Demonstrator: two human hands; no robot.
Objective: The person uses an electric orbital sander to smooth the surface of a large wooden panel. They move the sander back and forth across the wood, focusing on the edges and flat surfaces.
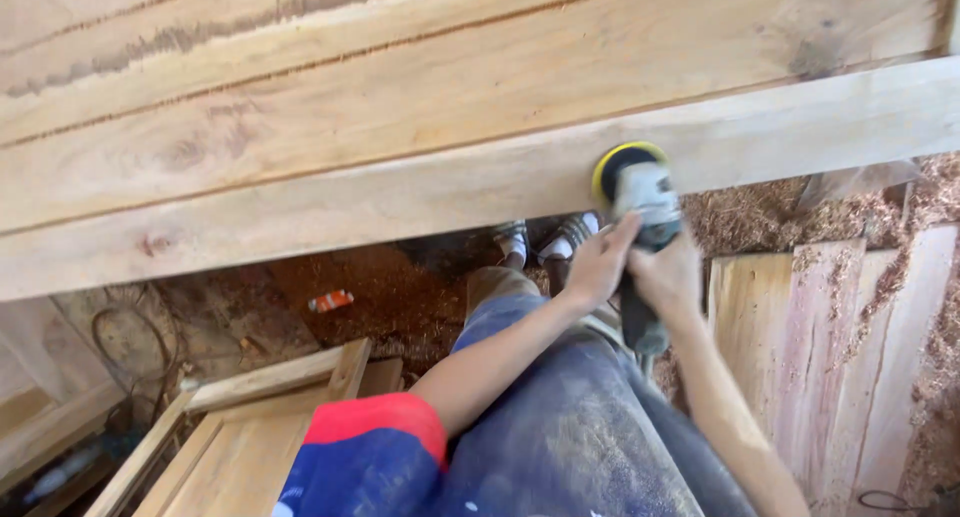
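Observation:
A grey and black angle grinder [642, 217] with a yellow-rimmed sanding disc [612, 165] presses against the front edge of a big pale wooden panel [400, 127]. My left hand [597, 264] grips the side of the tool's head. My right hand [668, 277] wraps around its black body just behind. Both arms reach forward over my dusty blue trousers [570, 417]. My feet in light shoes [545, 239] show on the floor under the panel's edge.
Sawdust [400, 297] covers the dark floor below. Rough planks [830, 357] lean at the right. A wooden frame [240, 427] lies at lower left, with cables [130, 347] near it. A small orange and white object [331, 300] lies on the floor.

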